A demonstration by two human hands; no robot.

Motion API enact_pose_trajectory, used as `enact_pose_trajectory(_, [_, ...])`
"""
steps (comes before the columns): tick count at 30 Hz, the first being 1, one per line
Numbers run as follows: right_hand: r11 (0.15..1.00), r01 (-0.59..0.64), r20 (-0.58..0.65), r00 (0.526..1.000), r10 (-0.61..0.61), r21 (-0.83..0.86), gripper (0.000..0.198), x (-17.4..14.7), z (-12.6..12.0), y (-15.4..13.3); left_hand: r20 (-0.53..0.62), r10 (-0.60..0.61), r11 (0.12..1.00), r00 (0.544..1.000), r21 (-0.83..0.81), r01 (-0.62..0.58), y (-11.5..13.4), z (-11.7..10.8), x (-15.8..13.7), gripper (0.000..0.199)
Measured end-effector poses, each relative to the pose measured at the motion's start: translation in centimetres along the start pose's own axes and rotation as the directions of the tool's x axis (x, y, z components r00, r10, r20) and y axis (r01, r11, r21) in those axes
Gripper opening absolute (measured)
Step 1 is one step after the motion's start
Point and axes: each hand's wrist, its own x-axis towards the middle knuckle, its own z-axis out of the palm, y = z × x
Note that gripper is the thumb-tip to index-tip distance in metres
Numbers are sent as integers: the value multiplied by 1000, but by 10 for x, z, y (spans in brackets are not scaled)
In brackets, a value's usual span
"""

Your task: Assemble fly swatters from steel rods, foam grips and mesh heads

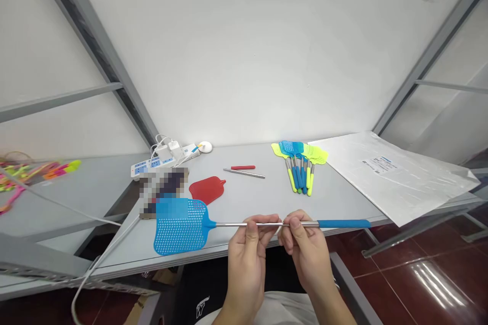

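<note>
A blue fly swatter (182,228) with a telescopic metal shaft lies level across both hands, its perforated head to the left and its blue handle (344,224) to the right. My left hand (249,241) pinches the thin part of the shaft between thumb and fingers. Close beside it, my right hand (305,241) grips the thicker part of the shaft, near the handle. Behind the blue head lies a red swatter head (208,189). Farther back on the table are a loose red handle (243,167) and a thin metal rod (246,173).
Several blue and yellow fly swatters (301,162) lie bunched at the back. A white plastic package (381,172) covers the table's right side. At back left sits a power strip (152,165) with plugs and cables. Colourful items (46,172) lie on the left table (87,188).
</note>
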Motion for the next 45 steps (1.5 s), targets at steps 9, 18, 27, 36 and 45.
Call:
enact_pose_trajectory(9, [981, 144, -364, 927, -86, 134, 21, 18, -46, -38, -191, 190, 982, 963, 24, -189, 44, -14, 33, 30])
enact_pose_trajectory(18, [995, -7, -170, 985, 23, 95, 23, 16, -27, -17, -106, 4, 1000, 994, 0, -4, 20, 4, 32, 38])
enact_pose_trajectory(27, [989, 133, -389, 916, -100, 57, 23, 23, -52, -29, -136, 9, 1000, 991, -3, -10, 35, -3, 63, 34])
enact_pose_trajectory(36, [976, 211, -568, 811, -142, 57, 22, 27, -77, -35, -287, 23, 1000, 958, -4, -25, 58, -27, 94, 32])
enact_pose_trajectory(45, [983, 126, -472, 880, -47, 137, 26, 56, -45, -23, -393, 202, 974, 897, -11, -225, 64, -23, 115, 36])
